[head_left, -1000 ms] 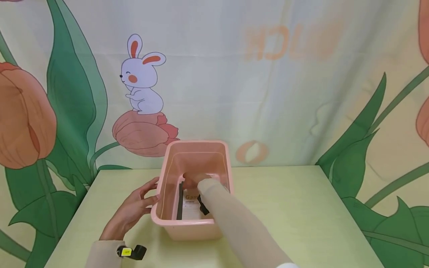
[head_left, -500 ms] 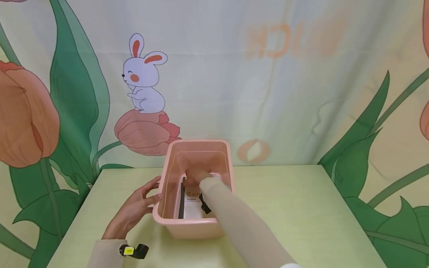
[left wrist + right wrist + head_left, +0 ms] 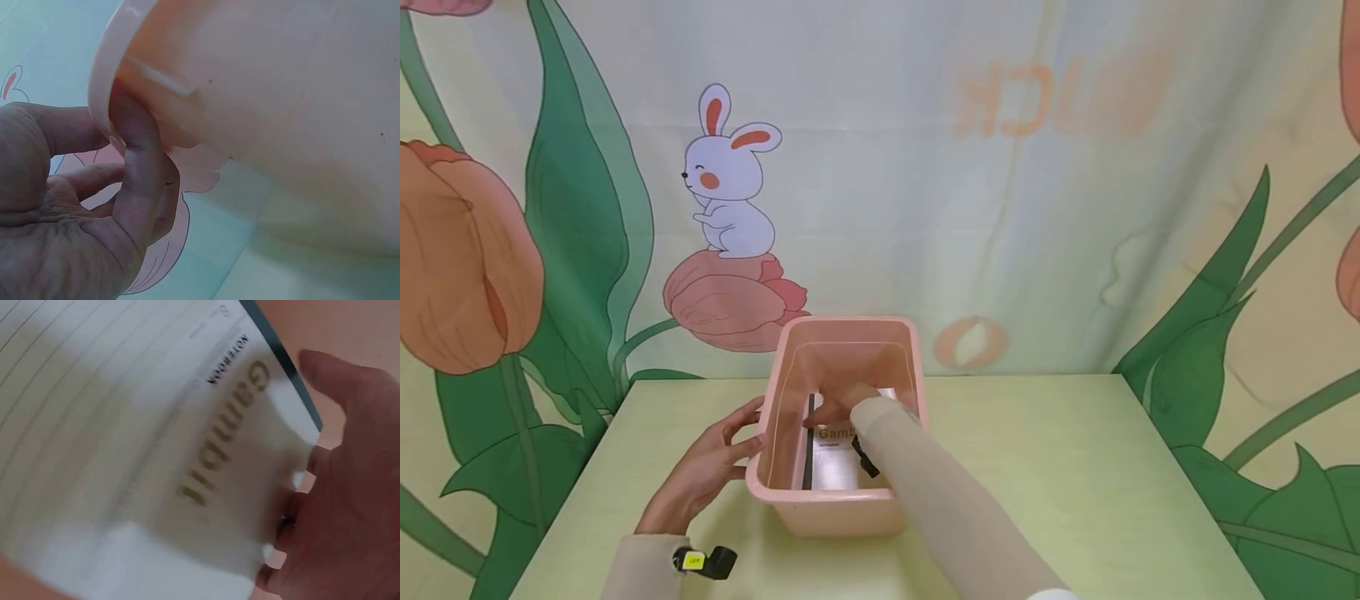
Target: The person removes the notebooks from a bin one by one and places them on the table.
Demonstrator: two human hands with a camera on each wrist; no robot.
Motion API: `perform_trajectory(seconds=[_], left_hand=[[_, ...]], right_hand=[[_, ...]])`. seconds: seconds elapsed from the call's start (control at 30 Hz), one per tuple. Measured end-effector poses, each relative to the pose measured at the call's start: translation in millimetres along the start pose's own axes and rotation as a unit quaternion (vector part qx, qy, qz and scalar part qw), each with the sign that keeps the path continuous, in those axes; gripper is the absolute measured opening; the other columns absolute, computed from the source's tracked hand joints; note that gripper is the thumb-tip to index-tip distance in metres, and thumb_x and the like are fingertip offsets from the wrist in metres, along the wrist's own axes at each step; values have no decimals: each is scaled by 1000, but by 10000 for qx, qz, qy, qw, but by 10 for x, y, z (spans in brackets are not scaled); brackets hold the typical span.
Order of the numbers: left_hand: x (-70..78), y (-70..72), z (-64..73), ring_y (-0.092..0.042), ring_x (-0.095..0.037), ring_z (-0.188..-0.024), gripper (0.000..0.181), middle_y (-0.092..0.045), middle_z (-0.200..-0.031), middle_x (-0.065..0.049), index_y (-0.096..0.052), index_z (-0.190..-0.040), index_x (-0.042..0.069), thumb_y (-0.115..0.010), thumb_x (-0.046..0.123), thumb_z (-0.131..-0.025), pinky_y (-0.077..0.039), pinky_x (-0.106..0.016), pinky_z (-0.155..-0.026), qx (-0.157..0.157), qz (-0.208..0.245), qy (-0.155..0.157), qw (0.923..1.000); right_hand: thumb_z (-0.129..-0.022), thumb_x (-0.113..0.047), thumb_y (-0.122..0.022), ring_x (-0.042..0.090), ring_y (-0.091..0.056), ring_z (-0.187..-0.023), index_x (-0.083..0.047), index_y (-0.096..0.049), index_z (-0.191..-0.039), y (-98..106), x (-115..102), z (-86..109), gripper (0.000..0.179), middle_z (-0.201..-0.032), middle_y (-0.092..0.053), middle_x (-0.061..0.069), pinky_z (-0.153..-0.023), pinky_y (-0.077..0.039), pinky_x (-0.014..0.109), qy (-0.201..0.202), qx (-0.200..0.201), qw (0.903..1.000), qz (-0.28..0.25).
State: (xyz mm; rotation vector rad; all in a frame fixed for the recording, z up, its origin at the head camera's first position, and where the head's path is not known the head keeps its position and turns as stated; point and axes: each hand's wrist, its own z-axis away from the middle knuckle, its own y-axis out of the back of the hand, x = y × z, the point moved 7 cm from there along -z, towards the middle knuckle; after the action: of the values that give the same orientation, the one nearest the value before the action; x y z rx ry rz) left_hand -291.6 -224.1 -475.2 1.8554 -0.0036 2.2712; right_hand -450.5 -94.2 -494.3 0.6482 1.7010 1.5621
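A pink plastic bin stands on the table. My left hand pinches its left rim, thumb on one side and fingers on the other in the left wrist view. Inside the bin lies a notebook with a dark spine, a ruled white cover and the word "Gambit". My right hand reaches into the bin over the notebook's far end. In the right wrist view the thumb is spread clear of the spine; the other fingers lie along the notebook's end edge, their tips partly hidden.
The pale green table extends to both sides of the bin. Behind it hangs a curtain printed with tulips and a rabbit. Bin walls surround my right hand, and the right sleeve crosses the near right rim.
My right thumb has spread outward to the left, over the notebook's dark spine in the head view. The left hand keeps its hold on the rim. The head view has shifted slightly.
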Motion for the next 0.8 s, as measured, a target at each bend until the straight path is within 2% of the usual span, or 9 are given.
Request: perform_trajectory(seconds=[0.1, 0.17, 0.2, 0.33, 0.4, 0.5, 0.63, 0.7, 0.8], left_hand=[[-12, -17, -9, -41, -44, -136, 69, -26, -154, -17, -23, -158, 24, -58, 17, -99, -56, -51, -91, -22, -13, 1, 10000], [-24, -25, -18, -40, -43, -137, 69, -27, -154, -16, -24, -157, 25, -58, 17, -99, -55, -51, -92, -32, -14, 19, 10000], [-32, -27, -24, -40, -43, -137, 69, -27, -154, -16, -24, -157, 25, -58, 18, -99, -55, -52, -92, -30, -32, 28, 10000], [-47, -33, -41, -40, -44, -137, 67, -29, -154, -16, -25, -157, 27, -58, 17, -99, -55, -53, -93, -8, -23, 58, 10000], [-38, -40, -47, -39, -45, -137, 67, -29, -154, -16, -25, -157, 26, -57, 17, -99, -54, -53, -93, -18, -31, 24, 10000], [-22, -46, -49, -38, -45, -138, 67, -28, -155, -16, -25, -157, 28, -57, 17, -99, -54, -54, -94, 15, -19, 13, 10000], [-22, -30, -36, -35, -47, -139, 68, -26, -156, -17, -23, -157, 28, -56, 18, -100, -52, -56, -95, 64, -76, 33, 9999], [-27, -18, -27, -34, -46, -140, 68, -25, -156, -17, -22, -158, 27, -56, 18, -100, -52, -56, -96, 85, -104, 52, 9999], [-37, 0, -16, -34, -46, -140, 68, -26, -156, -16, -22, -158, 27, -56, 18, -100, -51, -55, -97, 121, -130, 92, 9998]], right_hand=[[-63, -73, -75, 8, -56, -88, -39, -71, -93, -119, -21, -166, 45, -77, -63, -17, -83, -52, 30, 679, 555, 9958, 259], [-64, -73, -74, 8, -53, -90, -39, -68, -93, -192, 41, -209, 45, -81, -60, -18, -83, -51, 29, 445, 649, 9969, 77], [-64, -73, -74, 9, -53, -91, -39, -68, -92, -99, 15, -157, 44, -81, -59, -17, -84, -51, 31, 436, 848, 9954, 124], [-72, -65, -70, 13, -51, -109, -33, -61, -116, 96, 77, 28, 55, -107, -57, -8, -99, -47, 39, -749, 1048, 9910, -352], [-78, -64, -64, 16, -54, -112, -30, -58, -125, 294, 55, 116, 58, -113, -59, -5, -101, -46, 46, -1030, 1328, 9856, -194], [-85, -61, -58, 17, -61, -104, -31, -58, -131, 624, -9, 200, 55, -105, -68, -3, -92, -50, 47, -1133, 1655, 9797, 59], [-90, -62, -49, 21, -63, -95, -25, -59, -128, 1009, -135, 304, 53, -98, -71, 2, -82, -45, 43, -1030, 1688, 9800, 242], [-91, -65, -45, 23, -61, -96, -21, -56, -127, 1212, -197, 377, 58, -104, -68, 3, -82, -40, 42, -1015, 1677, 9801, 305], [-91, -67, -43, 21, -56, -90, -21, -56, -118, 1566, -285, 489, 55, -96, -63, 1, -78, -36, 39, -822, 1966, 9763, 370]])
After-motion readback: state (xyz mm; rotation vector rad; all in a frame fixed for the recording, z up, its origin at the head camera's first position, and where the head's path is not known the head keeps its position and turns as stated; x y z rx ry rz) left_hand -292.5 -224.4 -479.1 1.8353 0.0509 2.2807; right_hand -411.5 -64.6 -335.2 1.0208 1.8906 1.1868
